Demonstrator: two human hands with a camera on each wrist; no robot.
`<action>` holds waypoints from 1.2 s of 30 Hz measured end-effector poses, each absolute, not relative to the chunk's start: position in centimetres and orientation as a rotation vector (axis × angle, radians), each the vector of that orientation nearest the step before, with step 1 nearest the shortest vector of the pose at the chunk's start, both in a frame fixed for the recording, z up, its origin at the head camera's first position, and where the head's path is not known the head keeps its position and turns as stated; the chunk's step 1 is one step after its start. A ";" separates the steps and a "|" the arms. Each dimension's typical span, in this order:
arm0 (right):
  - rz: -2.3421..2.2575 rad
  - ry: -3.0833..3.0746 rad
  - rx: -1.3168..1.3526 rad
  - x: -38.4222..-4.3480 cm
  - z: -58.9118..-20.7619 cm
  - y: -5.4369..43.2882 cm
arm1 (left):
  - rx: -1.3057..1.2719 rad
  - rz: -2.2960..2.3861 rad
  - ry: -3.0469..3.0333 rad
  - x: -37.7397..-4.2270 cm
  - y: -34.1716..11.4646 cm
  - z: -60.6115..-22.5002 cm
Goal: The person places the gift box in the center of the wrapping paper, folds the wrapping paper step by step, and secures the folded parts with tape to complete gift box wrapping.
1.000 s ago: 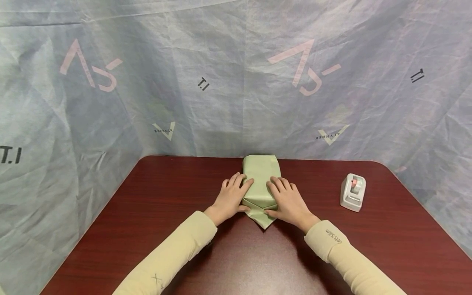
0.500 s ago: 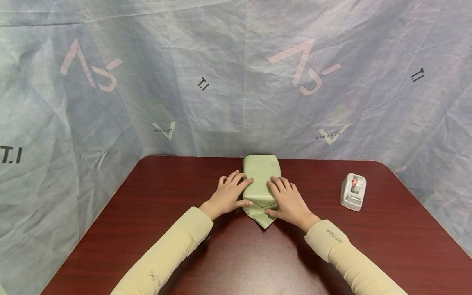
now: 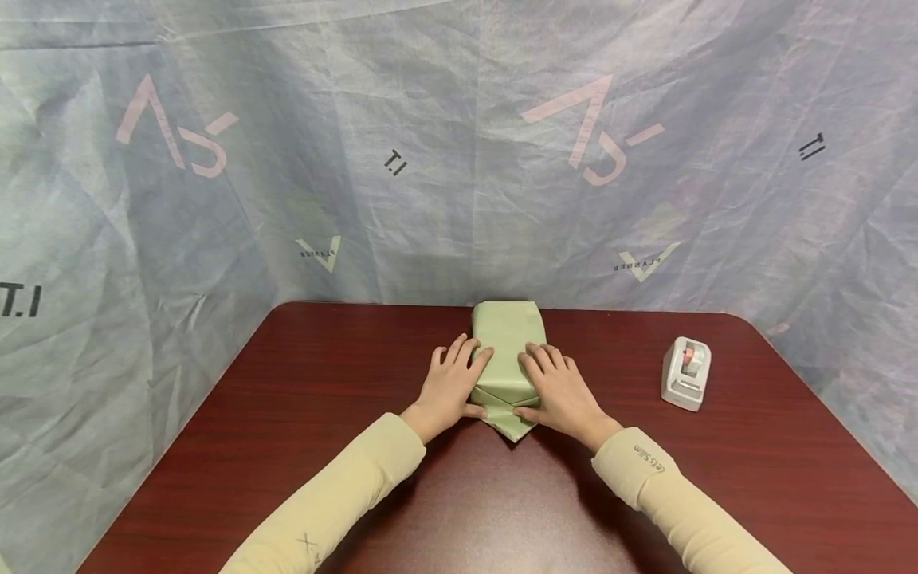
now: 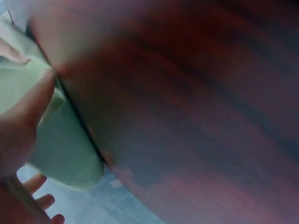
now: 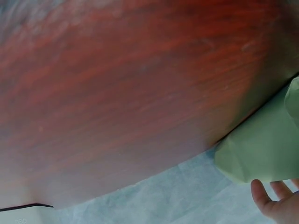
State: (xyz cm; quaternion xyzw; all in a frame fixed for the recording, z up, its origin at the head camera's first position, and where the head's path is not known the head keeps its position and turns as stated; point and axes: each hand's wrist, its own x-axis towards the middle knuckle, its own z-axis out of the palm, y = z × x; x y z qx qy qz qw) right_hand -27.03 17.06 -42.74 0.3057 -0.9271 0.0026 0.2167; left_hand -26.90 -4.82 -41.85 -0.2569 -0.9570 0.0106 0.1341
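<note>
A box wrapped in light green paper (image 3: 506,335) lies at the table's back edge. At its near end a pointed paper flap (image 3: 514,429) sticks out toward me. My left hand (image 3: 445,391) rests along the left side, index finger on the upper edge, thumb pressing the folded paper at the near end. Mirroring it on the right, my right hand (image 3: 570,395) lays fingers on the top edge and its thumb by the flap. The left wrist view shows the left thumb (image 4: 35,100) straight against the paper. Spread right fingers (image 5: 275,200) appear beside the wrapped box (image 5: 266,144) in the right wrist view.
A white tape dispenser (image 3: 686,375) stands at the right on the dark red wooden table (image 3: 323,375). A grey printed cloth (image 3: 445,223) hangs behind the table and at its sides.
My left hand slid slightly up and left with its thumb raised, then came back down to the flap's fold. The flap's tip sits marginally higher. My right hand has stayed put.
</note>
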 end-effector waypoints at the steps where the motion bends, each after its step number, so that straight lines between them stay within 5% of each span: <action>1: 0.009 -2.567 0.847 -27.0 -42.7 17.0 | -0.735 0.043 -2.771 -26.9 -4.8 -41.9; 36: 0.004 -2.460 0.937 -25.2 -41.0 18.1 | -0.667 -0.048 -2.689 -27.0 -3.3 -42.7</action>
